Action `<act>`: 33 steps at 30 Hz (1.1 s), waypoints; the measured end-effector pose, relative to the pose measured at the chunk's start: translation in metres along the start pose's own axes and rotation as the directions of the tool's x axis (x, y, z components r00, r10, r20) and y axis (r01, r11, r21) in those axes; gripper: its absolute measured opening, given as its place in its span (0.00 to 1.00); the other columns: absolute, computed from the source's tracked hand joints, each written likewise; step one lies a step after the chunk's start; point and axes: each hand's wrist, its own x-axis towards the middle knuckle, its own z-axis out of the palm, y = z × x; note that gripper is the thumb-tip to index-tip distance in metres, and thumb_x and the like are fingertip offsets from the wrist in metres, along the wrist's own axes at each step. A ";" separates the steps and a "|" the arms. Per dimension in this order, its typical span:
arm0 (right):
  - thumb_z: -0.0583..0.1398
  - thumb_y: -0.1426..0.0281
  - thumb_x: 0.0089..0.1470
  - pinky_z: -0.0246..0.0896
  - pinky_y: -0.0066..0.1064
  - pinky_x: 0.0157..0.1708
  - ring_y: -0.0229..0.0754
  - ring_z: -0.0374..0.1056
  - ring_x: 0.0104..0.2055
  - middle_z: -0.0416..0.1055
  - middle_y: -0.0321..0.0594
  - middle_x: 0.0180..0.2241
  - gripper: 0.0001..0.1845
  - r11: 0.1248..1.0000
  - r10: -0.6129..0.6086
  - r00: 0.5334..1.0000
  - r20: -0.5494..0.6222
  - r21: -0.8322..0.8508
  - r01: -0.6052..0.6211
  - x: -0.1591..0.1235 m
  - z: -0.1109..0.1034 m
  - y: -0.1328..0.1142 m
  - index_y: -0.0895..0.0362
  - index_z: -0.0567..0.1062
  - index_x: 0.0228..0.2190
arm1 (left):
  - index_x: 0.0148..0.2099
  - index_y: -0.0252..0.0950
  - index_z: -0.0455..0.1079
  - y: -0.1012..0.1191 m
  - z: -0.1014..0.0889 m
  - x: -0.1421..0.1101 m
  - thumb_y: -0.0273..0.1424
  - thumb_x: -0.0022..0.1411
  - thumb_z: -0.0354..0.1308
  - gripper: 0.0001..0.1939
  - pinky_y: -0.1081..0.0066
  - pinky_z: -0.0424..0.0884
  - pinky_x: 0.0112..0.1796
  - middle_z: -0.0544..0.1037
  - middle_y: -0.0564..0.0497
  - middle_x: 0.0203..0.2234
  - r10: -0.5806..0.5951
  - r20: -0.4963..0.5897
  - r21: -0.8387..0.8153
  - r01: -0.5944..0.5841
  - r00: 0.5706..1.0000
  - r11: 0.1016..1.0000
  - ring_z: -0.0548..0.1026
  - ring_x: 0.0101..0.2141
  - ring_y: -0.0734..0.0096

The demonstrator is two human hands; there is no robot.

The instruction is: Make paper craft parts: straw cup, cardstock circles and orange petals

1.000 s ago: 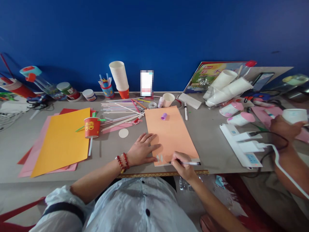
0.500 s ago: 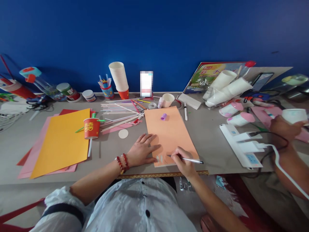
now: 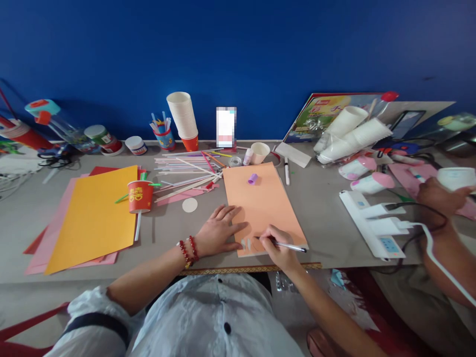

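Observation:
An orange sheet of paper lies on the table in front of me, with small cut-out gaps and faint curved pen lines near its lower left corner. My left hand rests flat across the sheet's left edge, fingers spread. In my right hand is a pen, its tip at the drawn lines. A purple cap-like piece lies higher up on the sheet. Left of my left hand's fingers is a white paper disc on the tabletop.
Yellow paper tops a stack at left, beside a red paper cup with straws. Loose straws lie at centre back. A power strip sits at right, near a co-worker's hand holding a marker and a white cup.
My right hand has shifted slightly left, carrying the pen with it over the lower part of the sheet. My left hand stays in place.

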 end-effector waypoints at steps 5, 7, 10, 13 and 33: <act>0.54 0.72 0.56 0.50 0.27 0.23 0.35 0.56 0.20 0.59 0.30 0.17 0.12 1.000 -0.008 1.000 0.007 -0.012 0.008 0.000 0.000 0.001 0.54 0.62 0.22 | 0.64 0.46 0.64 0.000 -0.001 0.000 0.55 0.62 0.54 0.33 0.45 0.51 0.63 0.55 0.40 0.68 0.000 -0.003 -0.007 0.000 1.000 1.000 0.55 0.65 0.46; 0.54 0.72 0.56 0.50 0.27 0.23 0.35 0.55 0.20 0.59 0.30 0.18 0.12 1.000 -0.013 1.000 0.010 -0.013 0.013 0.000 0.000 0.001 0.53 0.62 0.22 | 0.64 0.46 0.65 0.000 0.000 0.000 0.55 0.62 0.55 0.33 0.45 0.51 0.63 0.55 0.41 0.68 0.003 -0.007 -0.008 -0.003 1.000 1.000 0.55 0.65 0.46; 0.54 0.72 0.56 0.49 0.27 0.22 0.35 0.55 0.20 0.59 0.30 0.18 0.12 1.000 -0.011 1.000 0.018 -0.002 0.011 0.000 0.000 0.000 0.54 0.63 0.21 | 0.64 0.46 0.65 0.000 0.000 0.000 0.54 0.61 0.56 0.33 0.44 0.51 0.63 0.55 0.41 0.68 0.003 -0.015 -0.008 -0.003 1.000 1.000 0.55 0.65 0.46; 0.54 0.72 0.55 0.50 0.27 0.22 0.35 0.55 0.20 0.60 0.30 0.17 0.12 1.000 0.005 1.000 0.021 0.018 -0.005 0.000 0.000 -0.002 0.54 0.63 0.21 | 0.64 0.46 0.65 0.000 0.000 0.000 0.54 0.61 0.56 0.33 0.44 0.52 0.63 0.55 0.41 0.68 0.002 -0.014 -0.009 -0.002 1.000 1.000 0.55 0.65 0.45; 0.54 0.72 0.55 0.49 0.27 0.23 0.35 0.54 0.20 0.57 0.29 0.17 0.12 1.000 0.001 1.000 0.006 -0.007 -0.001 0.001 0.000 0.000 0.53 0.61 0.21 | 0.64 0.47 0.64 0.000 0.000 0.000 0.54 0.62 0.55 0.33 0.45 0.51 0.63 0.54 0.40 0.68 -0.004 -0.001 0.003 0.004 1.000 1.000 0.55 0.65 0.46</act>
